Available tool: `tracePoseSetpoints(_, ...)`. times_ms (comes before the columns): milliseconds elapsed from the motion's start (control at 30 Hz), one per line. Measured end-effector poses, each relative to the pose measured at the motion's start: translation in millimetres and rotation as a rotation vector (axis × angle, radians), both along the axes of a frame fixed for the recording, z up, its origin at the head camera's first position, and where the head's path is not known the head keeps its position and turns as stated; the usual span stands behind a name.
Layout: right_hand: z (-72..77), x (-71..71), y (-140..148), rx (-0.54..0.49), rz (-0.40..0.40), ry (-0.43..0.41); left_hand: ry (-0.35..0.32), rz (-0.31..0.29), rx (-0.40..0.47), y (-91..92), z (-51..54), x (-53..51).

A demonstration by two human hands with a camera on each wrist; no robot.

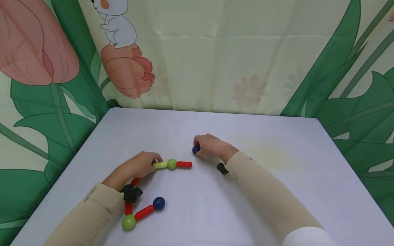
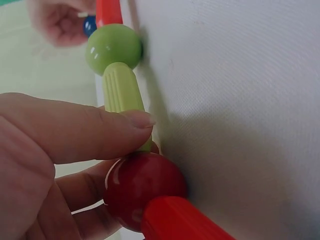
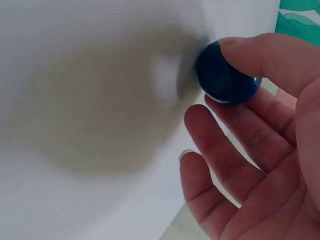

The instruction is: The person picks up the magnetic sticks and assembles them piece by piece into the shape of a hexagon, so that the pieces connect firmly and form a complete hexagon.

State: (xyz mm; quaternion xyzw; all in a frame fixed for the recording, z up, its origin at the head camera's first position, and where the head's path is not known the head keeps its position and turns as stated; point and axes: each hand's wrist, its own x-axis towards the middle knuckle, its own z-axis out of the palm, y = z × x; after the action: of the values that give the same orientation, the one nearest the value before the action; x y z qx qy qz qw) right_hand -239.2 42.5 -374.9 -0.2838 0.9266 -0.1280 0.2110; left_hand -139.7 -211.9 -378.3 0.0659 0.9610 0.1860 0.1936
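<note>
My left hand (image 1: 140, 166) pinches a yellow-green ribbed rod (image 2: 122, 90) between thumb and fingers. One end of that rod meets a green ball (image 1: 172, 164), from which a red rod (image 1: 184, 165) points right. At its other end, by my fingers, sits a dark red ball (image 2: 144, 190) with another red rod (image 2: 182, 220) attached. My right hand (image 1: 210, 147) holds a blue ball (image 3: 227, 72) between thumb and index finger, just beyond the free end of the right-pointing red rod. The blue ball and that rod are apart.
Nearer on the white table (image 1: 197, 218), a red rod (image 1: 144, 213) joins a lime-green ball (image 1: 128, 222) to a second blue ball (image 1: 159, 203). The left wrist and its black camera (image 1: 131, 193) cover part of the red rods behind. A patterned curtain (image 1: 215, 68) hangs beyond the table.
</note>
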Motion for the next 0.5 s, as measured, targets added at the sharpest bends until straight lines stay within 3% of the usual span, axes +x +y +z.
tracePoseSetpoints(233,-3.3,22.7,27.8,0.009,-0.008,0.027,0.004,0.0,0.0,2.1,0.6,3.5)
tracePoseSetpoints(500,-4.6,42.4,44.7,-0.068,0.004,0.039,0.004,-0.006,-0.003,4.6,0.7,0.9)
